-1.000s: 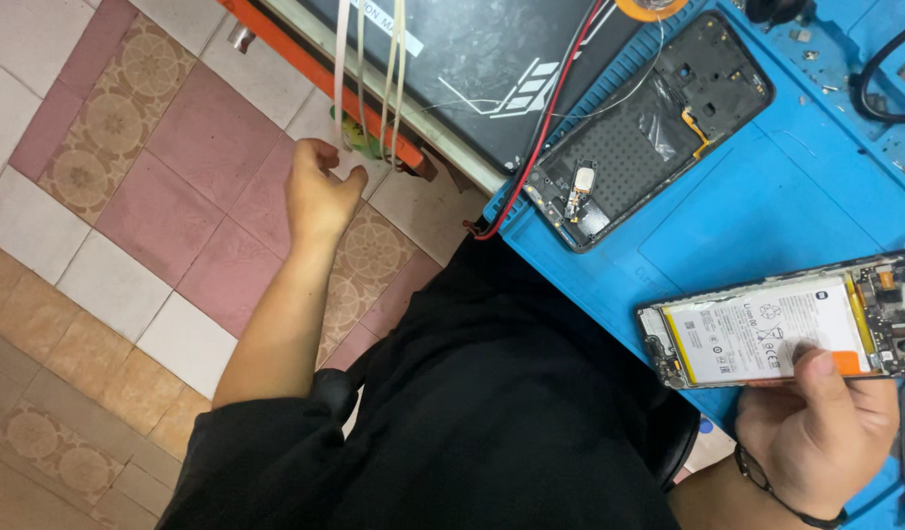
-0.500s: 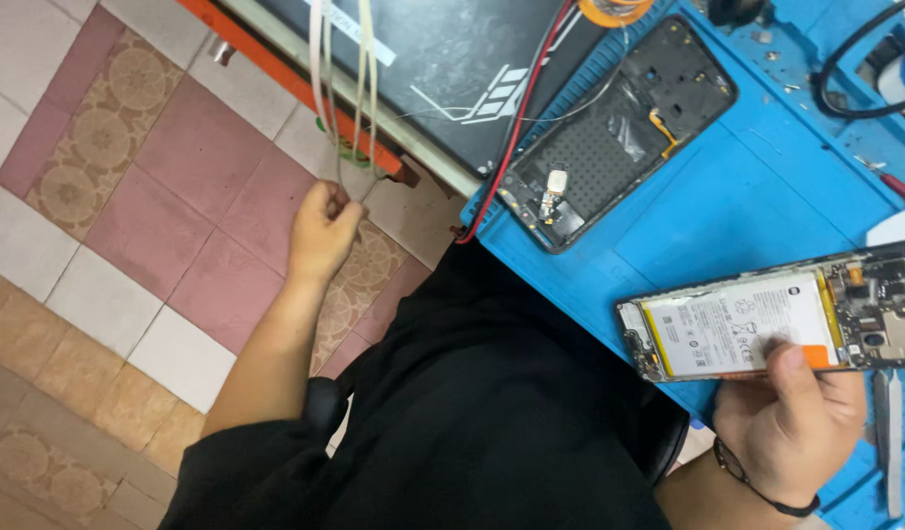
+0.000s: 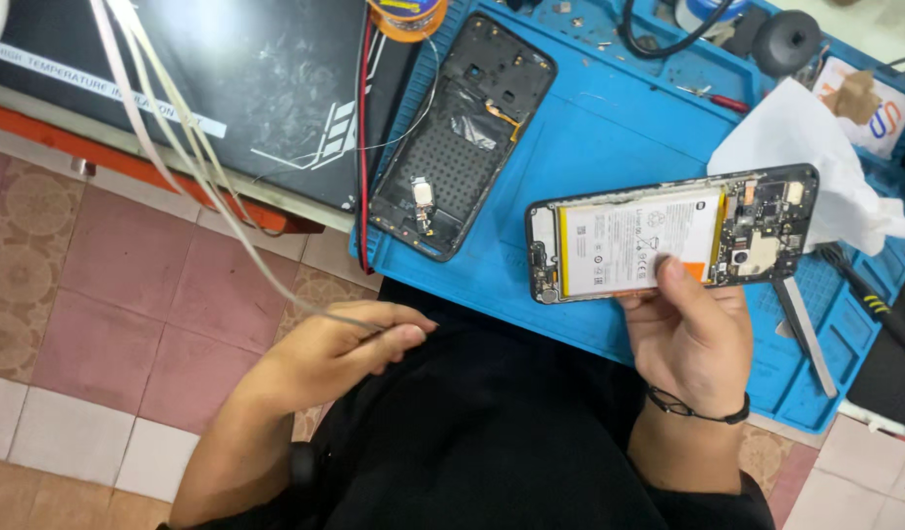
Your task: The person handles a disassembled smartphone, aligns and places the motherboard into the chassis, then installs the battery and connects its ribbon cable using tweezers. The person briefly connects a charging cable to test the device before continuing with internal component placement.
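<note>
While right hand grips opened phone | left hand pinches white cables

mat blue | phone battery white | back cover blk | floor tiles pink, patterned

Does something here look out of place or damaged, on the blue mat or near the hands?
The phone in the right hand is open, its back off and battery and circuit board bare. Its black back cover lies apart on the blue mat. Pale cables hang off the table edge over the floor to the left hand.
</note>
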